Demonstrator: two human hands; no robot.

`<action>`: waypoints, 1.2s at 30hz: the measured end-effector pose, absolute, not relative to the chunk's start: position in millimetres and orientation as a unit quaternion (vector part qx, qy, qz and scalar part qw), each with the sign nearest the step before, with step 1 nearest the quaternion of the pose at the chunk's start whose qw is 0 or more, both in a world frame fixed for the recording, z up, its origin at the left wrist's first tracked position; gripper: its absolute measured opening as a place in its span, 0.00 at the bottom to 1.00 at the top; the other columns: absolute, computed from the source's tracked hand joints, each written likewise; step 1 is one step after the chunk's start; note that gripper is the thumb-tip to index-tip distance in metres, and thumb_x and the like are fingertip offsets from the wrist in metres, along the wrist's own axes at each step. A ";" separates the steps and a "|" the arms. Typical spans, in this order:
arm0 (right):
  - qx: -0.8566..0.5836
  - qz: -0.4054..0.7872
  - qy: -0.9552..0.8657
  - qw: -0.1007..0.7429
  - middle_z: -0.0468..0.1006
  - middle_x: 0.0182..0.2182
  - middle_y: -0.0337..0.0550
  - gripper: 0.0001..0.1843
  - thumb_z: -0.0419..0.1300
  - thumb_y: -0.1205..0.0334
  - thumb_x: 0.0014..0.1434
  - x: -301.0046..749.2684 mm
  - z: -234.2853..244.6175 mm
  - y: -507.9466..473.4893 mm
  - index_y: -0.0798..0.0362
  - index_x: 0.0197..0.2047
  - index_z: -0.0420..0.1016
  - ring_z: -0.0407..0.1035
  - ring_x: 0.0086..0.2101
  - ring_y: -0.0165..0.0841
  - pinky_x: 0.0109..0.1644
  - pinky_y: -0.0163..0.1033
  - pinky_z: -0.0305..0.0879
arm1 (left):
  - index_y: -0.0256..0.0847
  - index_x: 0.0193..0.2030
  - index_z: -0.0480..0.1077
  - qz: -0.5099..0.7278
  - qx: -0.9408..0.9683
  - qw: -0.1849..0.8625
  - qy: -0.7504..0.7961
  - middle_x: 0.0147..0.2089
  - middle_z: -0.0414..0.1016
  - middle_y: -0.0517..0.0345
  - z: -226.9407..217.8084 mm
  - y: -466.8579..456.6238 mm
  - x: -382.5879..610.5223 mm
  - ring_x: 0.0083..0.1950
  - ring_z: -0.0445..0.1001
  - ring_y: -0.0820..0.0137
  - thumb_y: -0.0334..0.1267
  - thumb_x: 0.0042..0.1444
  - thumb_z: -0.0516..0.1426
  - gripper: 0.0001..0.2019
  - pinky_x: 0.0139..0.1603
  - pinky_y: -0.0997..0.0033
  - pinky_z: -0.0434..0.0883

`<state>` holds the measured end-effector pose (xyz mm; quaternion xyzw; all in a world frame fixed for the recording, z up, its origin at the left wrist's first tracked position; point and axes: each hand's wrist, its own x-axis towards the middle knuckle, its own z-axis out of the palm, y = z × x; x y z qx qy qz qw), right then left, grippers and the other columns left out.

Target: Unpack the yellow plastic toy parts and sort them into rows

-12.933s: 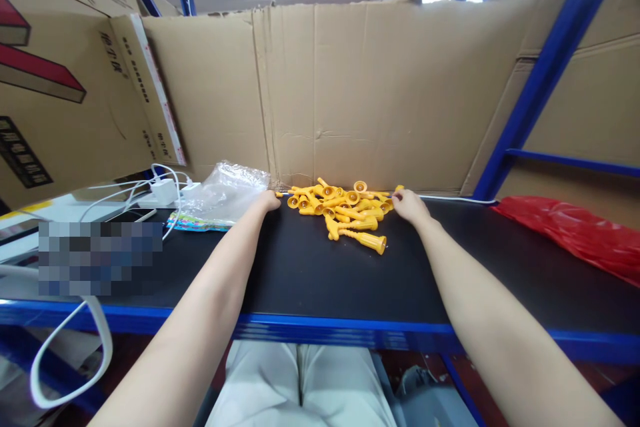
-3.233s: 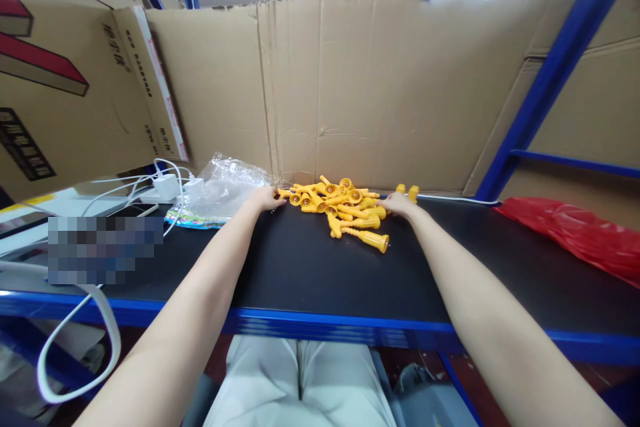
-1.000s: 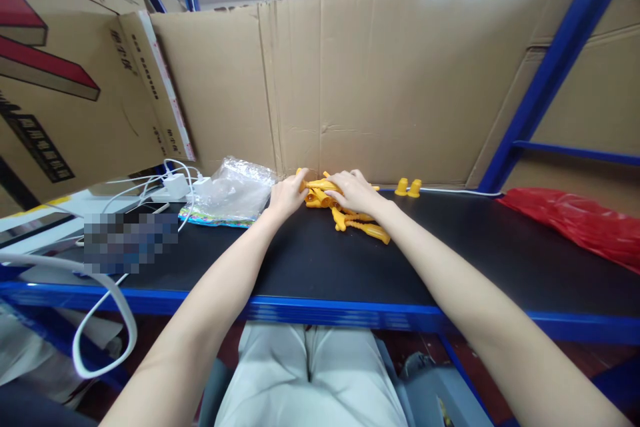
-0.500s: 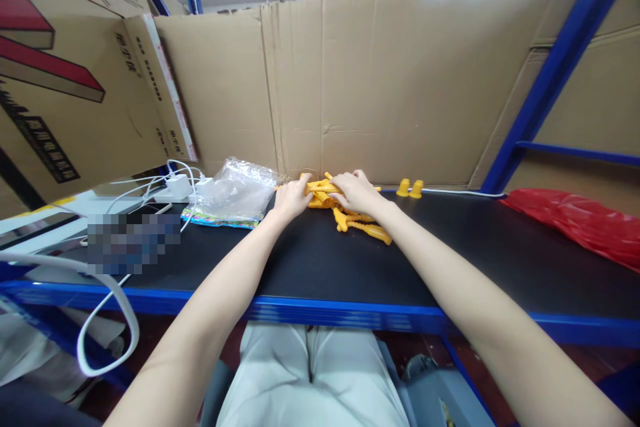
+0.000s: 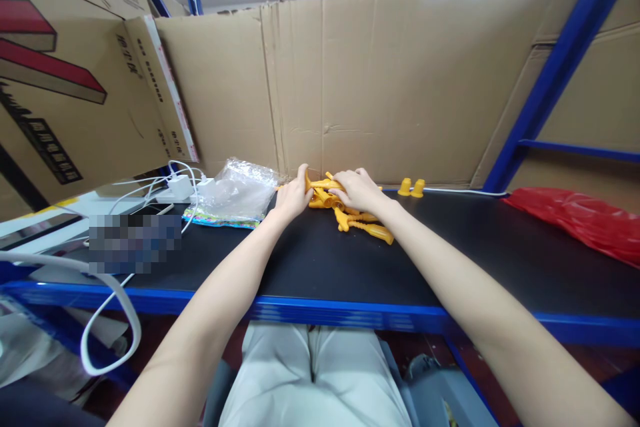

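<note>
A pile of yellow plastic parts (image 5: 350,210) lies at the back of the black table (image 5: 325,267), against a cardboard wall. My left hand (image 5: 293,195) cups the pile's left side, fingers curled round several parts. My right hand (image 5: 357,190) lies over the top of the pile, fingers bent and closed on parts. One long yellow part (image 5: 373,231) sticks out toward me below my right wrist. Two small yellow caps (image 5: 411,187) stand apart to the right of the pile.
A clear plastic bag (image 5: 235,193) lies left of the pile, with white chargers and cables (image 5: 175,187) beyond it. A red plastic bag (image 5: 580,223) lies at the right. Cardboard sheets (image 5: 380,80) wall the back and left. The table's blue front edge (image 5: 350,313) is near my lap.
Both hands moved in from the pile's outer sides and closed over it, squeezing the parts together. Two caps stay behind at the right. The view shifted slightly.
</note>
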<state>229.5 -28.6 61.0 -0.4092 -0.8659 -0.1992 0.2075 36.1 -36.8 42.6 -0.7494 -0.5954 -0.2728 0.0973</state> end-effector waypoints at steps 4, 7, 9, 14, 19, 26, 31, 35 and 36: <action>-0.407 -0.206 -0.858 0.237 0.77 0.41 0.51 0.15 0.50 0.56 0.64 230.6 60.9 -27.8 0.57 0.46 0.70 0.67 0.42 0.40 0.46 0.43 0.49 | 0.46 0.70 0.37 -0.302 -0.756 0.103 -0.572 0.53 0.72 0.46 44.4 -36.6 35.4 0.47 0.75 0.63 0.39 0.61 0.49 0.33 0.45 0.66 0.68; -0.404 -0.217 -0.851 0.256 0.77 0.40 0.50 0.14 0.51 0.57 0.64 231.5 59.7 -26.5 0.57 0.45 0.70 0.67 0.41 0.40 0.47 0.43 0.48 | 0.50 0.71 0.35 -0.313 -0.754 0.121 -0.565 0.51 0.73 0.49 46.6 -37.4 34.6 0.46 0.74 0.64 0.40 0.61 0.50 0.35 0.44 0.67 0.68; -0.400 -0.227 -0.847 0.267 0.77 0.40 0.50 0.13 0.51 0.57 0.64 232.4 59.5 -25.9 0.57 0.44 0.70 0.66 0.41 0.40 0.47 0.44 0.48 | 0.50 0.71 0.35 -0.313 -0.751 0.130 -0.566 0.49 0.74 0.50 47.5 -37.6 34.5 0.45 0.75 0.65 0.41 0.61 0.50 0.35 0.44 0.68 0.68; -0.385 -0.256 -0.841 0.281 0.77 0.38 0.49 0.09 0.51 0.61 0.63 235.3 61.4 -25.8 0.55 0.42 0.70 0.64 0.41 0.40 0.48 0.45 0.47 | 0.45 0.71 0.36 -0.291 -0.745 0.126 -0.587 0.45 0.76 0.49 46.8 -35.9 35.9 0.44 0.75 0.65 0.43 0.61 0.51 0.36 0.45 0.67 0.67; -0.366 -0.308 -0.835 0.274 0.75 0.40 0.48 0.11 0.49 0.71 0.60 234.7 62.9 -27.6 0.53 0.44 0.68 0.63 0.43 0.40 0.49 0.46 0.46 | 0.40 0.69 0.47 -0.266 -0.751 0.102 -0.595 0.45 0.77 0.47 45.5 -35.3 39.2 0.46 0.75 0.63 0.45 0.61 0.51 0.32 0.46 0.68 0.68; -0.361 -0.304 -0.843 0.258 0.75 0.40 0.50 0.11 0.50 0.69 0.61 237.7 60.3 -23.8 0.56 0.46 0.67 0.63 0.42 0.40 0.51 0.47 0.46 | 0.42 0.62 0.64 -0.235 -0.775 0.104 -0.578 0.48 0.77 0.47 42.9 -36.6 38.9 0.50 0.75 0.61 0.42 0.61 0.49 0.22 0.48 0.66 0.69; -0.369 -0.263 -0.866 0.212 0.75 0.40 0.52 0.13 0.49 0.61 0.64 238.6 55.2 -19.4 0.57 0.47 0.69 0.64 0.41 0.40 0.48 0.45 0.48 | 0.45 0.61 0.65 -0.228 -0.767 0.106 -0.591 0.49 0.77 0.48 41.2 -31.7 31.8 0.50 0.75 0.61 0.43 0.61 0.50 0.22 0.48 0.66 0.69; -0.376 -0.268 -0.864 0.199 0.75 0.40 0.52 0.10 0.50 0.64 0.63 237.0 56.9 -21.1 0.56 0.43 0.69 0.63 0.41 0.40 0.48 0.46 0.48 | 0.46 0.60 0.67 -0.225 -0.764 0.107 -0.595 0.48 0.78 0.49 41.5 -31.3 31.6 0.49 0.75 0.62 0.43 0.61 0.50 0.21 0.48 0.66 0.69; -0.375 -0.273 -0.862 0.204 0.75 0.40 0.51 0.09 0.51 0.65 0.62 237.1 58.1 -22.0 0.56 0.43 0.69 0.63 0.42 0.41 0.48 0.46 0.48 | 0.46 0.59 0.67 -0.228 -0.763 0.106 -0.595 0.47 0.78 0.49 41.8 -31.7 32.3 0.49 0.75 0.61 0.43 0.60 0.51 0.21 0.47 0.67 0.69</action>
